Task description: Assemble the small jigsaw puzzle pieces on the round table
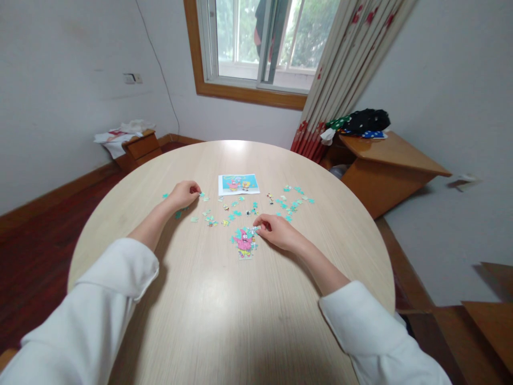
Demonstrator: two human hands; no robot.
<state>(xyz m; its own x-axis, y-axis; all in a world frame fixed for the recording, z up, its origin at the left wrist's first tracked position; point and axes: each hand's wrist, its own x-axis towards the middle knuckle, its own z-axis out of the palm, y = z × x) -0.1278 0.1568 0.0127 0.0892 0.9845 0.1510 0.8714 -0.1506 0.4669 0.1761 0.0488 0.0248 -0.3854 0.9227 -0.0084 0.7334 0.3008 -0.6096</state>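
A partly joined jigsaw puzzle (244,244) lies on the round table, with a pink cartoon starfish in its middle and teal pieces around it. At its upper right edge, my right hand (276,231) has thumb and fingers pinched on a small puzzle piece (256,229). Farther off to the left, my left hand (183,194) is curled closed, fingertips at a teal puzzle piece (202,194). Behind the joined part stands or lies a printed reference picture (239,184) with a pink and a yellow cartoon figure.
Loose puzzle pieces (296,204) are scattered to the right, with more pieces (211,220) left of centre. The pale round table (200,310) fills the middle. Wooden cabinets (395,166) with cloths (366,123) stand beyond its right edge, near a curtain (336,59) and window.
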